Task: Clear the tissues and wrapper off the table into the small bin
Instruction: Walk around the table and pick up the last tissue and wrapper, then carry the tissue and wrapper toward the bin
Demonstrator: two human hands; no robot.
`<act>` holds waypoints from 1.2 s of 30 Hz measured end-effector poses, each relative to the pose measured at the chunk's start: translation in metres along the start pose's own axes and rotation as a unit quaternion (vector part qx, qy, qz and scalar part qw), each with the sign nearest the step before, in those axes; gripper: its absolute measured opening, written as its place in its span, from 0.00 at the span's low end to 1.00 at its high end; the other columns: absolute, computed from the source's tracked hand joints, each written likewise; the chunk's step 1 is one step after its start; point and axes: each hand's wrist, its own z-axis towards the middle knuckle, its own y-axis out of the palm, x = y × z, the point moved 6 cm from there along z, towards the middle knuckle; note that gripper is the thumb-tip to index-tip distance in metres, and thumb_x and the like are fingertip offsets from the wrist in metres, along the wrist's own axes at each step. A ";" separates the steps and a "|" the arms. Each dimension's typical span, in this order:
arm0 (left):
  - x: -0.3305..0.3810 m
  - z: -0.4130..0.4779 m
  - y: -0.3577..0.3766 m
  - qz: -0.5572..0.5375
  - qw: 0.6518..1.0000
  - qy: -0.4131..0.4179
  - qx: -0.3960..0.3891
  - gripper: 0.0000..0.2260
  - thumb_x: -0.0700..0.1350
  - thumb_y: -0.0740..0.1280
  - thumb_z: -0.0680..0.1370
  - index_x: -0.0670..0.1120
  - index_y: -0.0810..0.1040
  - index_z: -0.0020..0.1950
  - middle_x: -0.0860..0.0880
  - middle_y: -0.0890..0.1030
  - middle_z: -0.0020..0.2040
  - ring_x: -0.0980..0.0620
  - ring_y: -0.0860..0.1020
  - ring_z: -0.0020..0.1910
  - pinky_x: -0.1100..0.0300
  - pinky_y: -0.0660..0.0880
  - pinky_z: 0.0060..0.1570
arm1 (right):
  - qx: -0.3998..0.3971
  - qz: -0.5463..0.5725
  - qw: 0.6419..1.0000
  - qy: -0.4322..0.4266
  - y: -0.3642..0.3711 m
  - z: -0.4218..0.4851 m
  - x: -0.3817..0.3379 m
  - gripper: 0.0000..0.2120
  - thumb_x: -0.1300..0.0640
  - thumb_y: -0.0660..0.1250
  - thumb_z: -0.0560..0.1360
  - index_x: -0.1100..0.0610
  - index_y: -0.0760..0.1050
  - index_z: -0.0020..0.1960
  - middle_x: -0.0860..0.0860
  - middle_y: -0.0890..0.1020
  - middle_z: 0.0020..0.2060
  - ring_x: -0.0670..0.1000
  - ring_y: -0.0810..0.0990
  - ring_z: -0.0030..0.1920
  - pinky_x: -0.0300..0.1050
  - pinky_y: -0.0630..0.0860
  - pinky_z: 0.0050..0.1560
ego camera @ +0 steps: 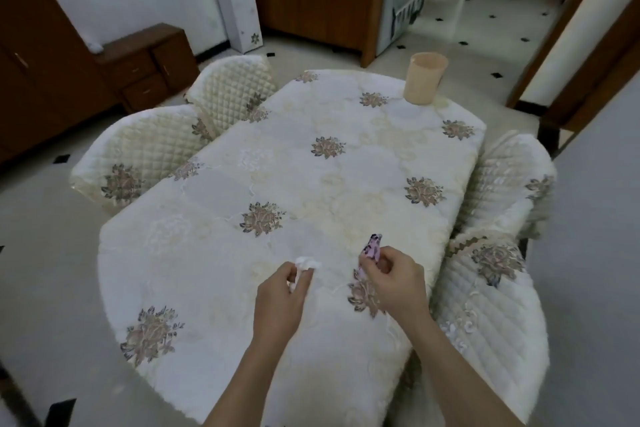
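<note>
My left hand [280,298] is closed around a crumpled white tissue [306,263], which pokes out above the fingers. My right hand [394,282] grips a pink patterned wrapper [371,248], its end sticking up past the thumb. Both hands hover just above the near part of the table [214,204], which wears a white quilted cloth with flower motifs. The small peach-coloured bin [425,82] stands upright at the far right corner of the table, well beyond both hands.
Two quilted chairs [145,152] stand along the table's left side and two more [509,184] along the right. Wooden cabinets [145,69] line the left wall, and a white cabinet [239,0] stands at the back.
</note>
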 end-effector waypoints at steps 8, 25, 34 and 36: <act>0.037 0.009 0.040 -0.008 0.991 0.085 -0.107 0.18 0.55 0.66 0.79 0.51 0.64 0.34 0.52 0.68 0.30 0.53 0.64 0.27 0.56 0.61 0.30 | 0.107 -0.057 0.991 0.058 -0.066 -0.036 0.006 0.21 0.48 0.69 0.75 0.51 0.62 0.30 0.47 0.66 0.24 0.47 0.65 0.27 0.46 0.60 0.30; 0.149 -0.073 0.193 -0.020 0.913 0.244 -0.326 0.18 0.54 0.66 0.79 0.54 0.66 0.32 0.53 0.70 0.29 0.55 0.69 0.28 0.58 0.63 0.29 | 0.360 -0.075 0.892 0.263 -0.226 -0.185 0.110 0.15 0.49 0.70 0.72 0.54 0.73 0.31 0.47 0.69 0.22 0.48 0.68 0.27 0.47 0.66 0.31; 0.193 -0.092 0.274 -0.008 0.917 0.258 -0.303 0.18 0.52 0.68 0.78 0.52 0.65 0.32 0.55 0.68 0.27 0.57 0.67 0.27 0.60 0.62 0.29 | 0.351 -0.056 0.897 0.262 -0.291 -0.167 0.176 0.14 0.50 0.71 0.73 0.55 0.76 0.33 0.48 0.73 0.24 0.46 0.71 0.27 0.43 0.64 0.29; 0.207 -0.094 0.294 -0.011 0.925 0.249 -0.287 0.18 0.52 0.68 0.78 0.52 0.66 0.32 0.55 0.69 0.26 0.58 0.69 0.27 0.61 0.63 0.29 | 0.342 -0.052 0.904 0.253 -0.312 -0.153 0.191 0.14 0.50 0.71 0.73 0.53 0.75 0.31 0.47 0.74 0.24 0.46 0.72 0.28 0.43 0.66 0.30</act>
